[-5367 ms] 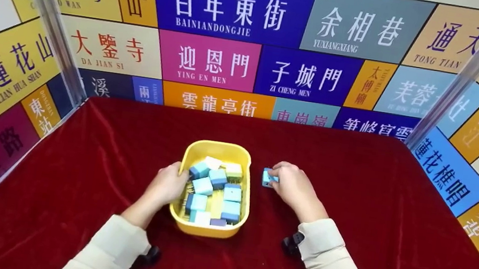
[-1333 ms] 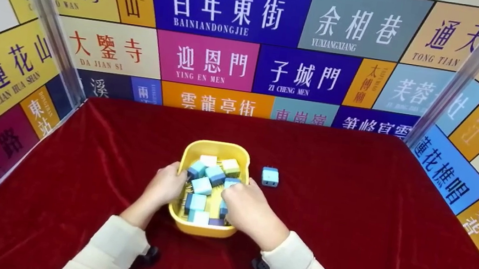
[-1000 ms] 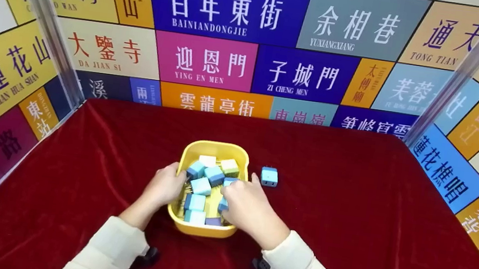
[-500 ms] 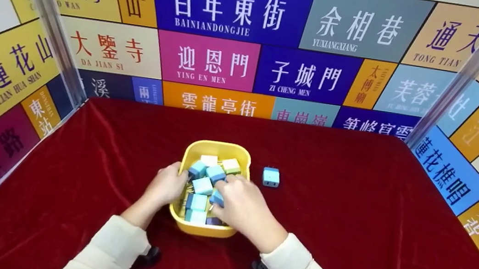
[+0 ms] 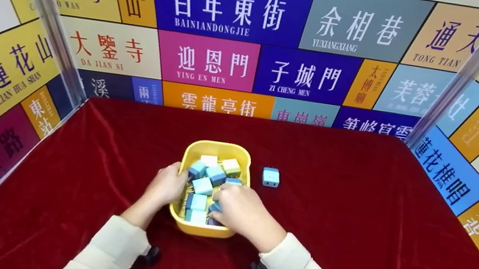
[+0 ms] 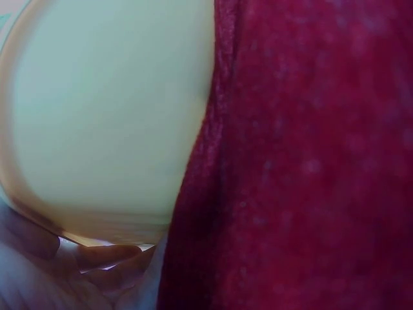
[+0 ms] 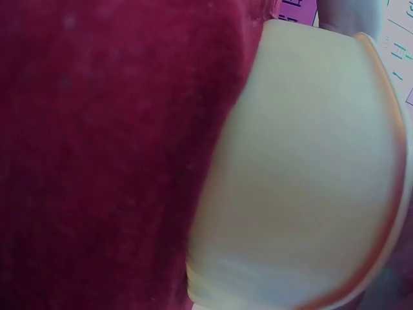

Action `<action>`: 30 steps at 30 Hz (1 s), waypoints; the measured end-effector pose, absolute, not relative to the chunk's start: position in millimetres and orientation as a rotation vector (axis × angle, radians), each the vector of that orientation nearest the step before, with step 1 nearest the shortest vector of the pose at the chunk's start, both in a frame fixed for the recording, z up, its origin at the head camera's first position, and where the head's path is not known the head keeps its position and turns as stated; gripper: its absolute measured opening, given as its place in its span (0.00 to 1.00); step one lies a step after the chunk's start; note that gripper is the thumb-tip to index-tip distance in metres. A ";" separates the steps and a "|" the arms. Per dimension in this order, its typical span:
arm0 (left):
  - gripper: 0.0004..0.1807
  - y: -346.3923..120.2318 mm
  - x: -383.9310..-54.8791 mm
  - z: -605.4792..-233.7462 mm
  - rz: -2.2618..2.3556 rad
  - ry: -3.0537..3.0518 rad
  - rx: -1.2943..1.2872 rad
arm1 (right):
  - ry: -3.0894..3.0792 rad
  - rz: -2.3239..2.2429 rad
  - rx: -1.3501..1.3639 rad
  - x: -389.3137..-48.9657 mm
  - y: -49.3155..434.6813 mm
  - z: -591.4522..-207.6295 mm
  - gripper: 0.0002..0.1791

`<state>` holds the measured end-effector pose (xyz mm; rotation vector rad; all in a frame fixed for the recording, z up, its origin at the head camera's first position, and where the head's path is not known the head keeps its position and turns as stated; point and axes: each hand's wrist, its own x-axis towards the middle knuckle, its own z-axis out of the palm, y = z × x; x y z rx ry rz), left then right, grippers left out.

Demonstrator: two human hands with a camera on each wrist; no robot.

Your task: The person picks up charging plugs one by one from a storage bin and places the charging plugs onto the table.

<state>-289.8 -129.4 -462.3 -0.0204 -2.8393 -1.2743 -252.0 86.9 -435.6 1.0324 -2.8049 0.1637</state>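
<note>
My left hand (image 5: 170,183) grips the left rim of a yellow plastic tub (image 5: 206,231). In the left wrist view the fingers of that hand (image 6: 106,278) curl about the tub's pale wall (image 6: 110,123). Inside the tub lie several two-tone plug adapters (image 5: 202,186), blue, white and yellow-green, some with metal prongs showing. My right hand (image 5: 241,209) reaches in over the right side and pinches a blue plug adapter (image 5: 214,206), mostly hidden by the fingers. Tub wall (image 7: 290,168) fills much of the right wrist view, which hides what the fingers hold.
One light-blue plug adapter (image 5: 271,177) stands on the dark red velvet cloth (image 5: 337,166) right of the tub, with two slots facing front. Colourful sign-patterned walls (image 5: 228,8) and clear corner posts (image 5: 460,75) border the table at the back and sides.
My right hand let go of the light-blue adapter outside and went into the tub, where it took hold of a blue adapter and shifted slightly toward the front. The left hand stays put.
</note>
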 end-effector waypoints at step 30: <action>0.20 -148.1 -336.9 -524.5 -1.237 -2.810 -0.057 | -2.770 -0.074 0.931 -252.1 88.9 -433.8 0.23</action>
